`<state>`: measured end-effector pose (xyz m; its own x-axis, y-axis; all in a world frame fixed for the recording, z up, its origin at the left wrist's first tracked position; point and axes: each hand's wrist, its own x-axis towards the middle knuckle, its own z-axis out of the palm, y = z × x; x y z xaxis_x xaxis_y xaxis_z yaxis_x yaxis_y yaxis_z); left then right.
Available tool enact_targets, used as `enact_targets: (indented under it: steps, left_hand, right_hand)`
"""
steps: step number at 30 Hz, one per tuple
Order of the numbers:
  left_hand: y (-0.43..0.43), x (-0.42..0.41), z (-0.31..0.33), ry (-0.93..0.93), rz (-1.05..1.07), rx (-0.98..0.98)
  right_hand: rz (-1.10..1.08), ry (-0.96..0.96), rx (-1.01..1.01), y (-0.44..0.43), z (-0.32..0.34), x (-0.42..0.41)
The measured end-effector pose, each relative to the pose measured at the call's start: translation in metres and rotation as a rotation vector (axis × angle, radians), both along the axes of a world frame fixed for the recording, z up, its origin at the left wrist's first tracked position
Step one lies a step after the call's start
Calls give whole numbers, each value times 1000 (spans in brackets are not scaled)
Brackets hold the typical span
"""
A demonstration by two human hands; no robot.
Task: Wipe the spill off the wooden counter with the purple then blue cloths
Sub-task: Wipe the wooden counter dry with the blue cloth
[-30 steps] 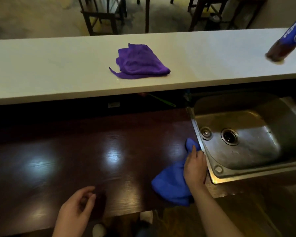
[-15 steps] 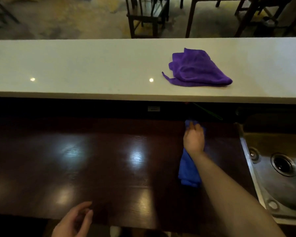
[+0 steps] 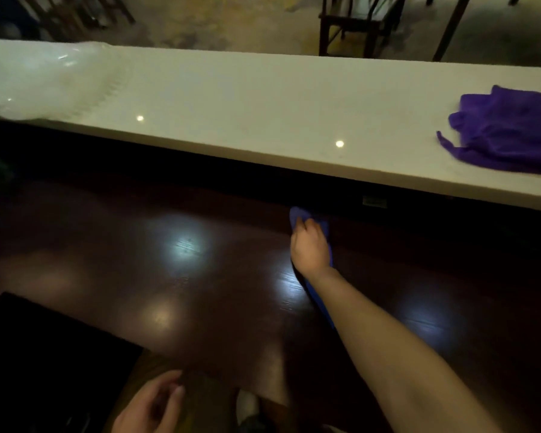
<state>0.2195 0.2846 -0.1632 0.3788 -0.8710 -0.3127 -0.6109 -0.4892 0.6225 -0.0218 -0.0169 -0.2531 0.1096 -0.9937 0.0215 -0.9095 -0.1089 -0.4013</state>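
Blue cloth [image 3: 294, 214] pinned under right hand [image 3: 310, 246] fingers [image 3: 301, 227], wooden counter [image 3: 181, 276].

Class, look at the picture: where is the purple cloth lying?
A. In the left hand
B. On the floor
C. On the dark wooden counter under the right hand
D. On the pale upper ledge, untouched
D: the purple cloth lies bunched on the pale upper ledge, neither hand touching it.

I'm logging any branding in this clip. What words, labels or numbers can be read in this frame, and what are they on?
None can be read. Small pale label on the dark panel under the white ledge: too small and blurred to read. The purple cloth, the blue cloth and the wooden counter show no text.
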Motion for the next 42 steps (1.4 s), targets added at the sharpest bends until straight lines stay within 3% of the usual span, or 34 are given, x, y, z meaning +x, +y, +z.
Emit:
enact_targets:
  steps: [2, 11, 20, 24, 28, 42]
  left_hand:
    - [-2, 14, 0, -152, 70, -89]
    - [5, 61, 25, -134, 175, -203]
    - [6, 81, 32, -129, 208, -205]
    - [0, 84, 31, -131, 190, -204]
    - [-14, 80, 28, -79, 153, -222]
    - [-68, -10, 26, 0, -209, -291]
  right_hand:
    - [87, -8, 6, 0, -2, 38]
    - [409, -67, 35, 51, -8, 206]
    - [571, -104, 114, 174, -3, 290]
    - [575, -78, 145, 189, 2, 286]
    - [582, 50, 14, 205, -2, 254]
    - [99, 172, -91, 222, -10, 101]
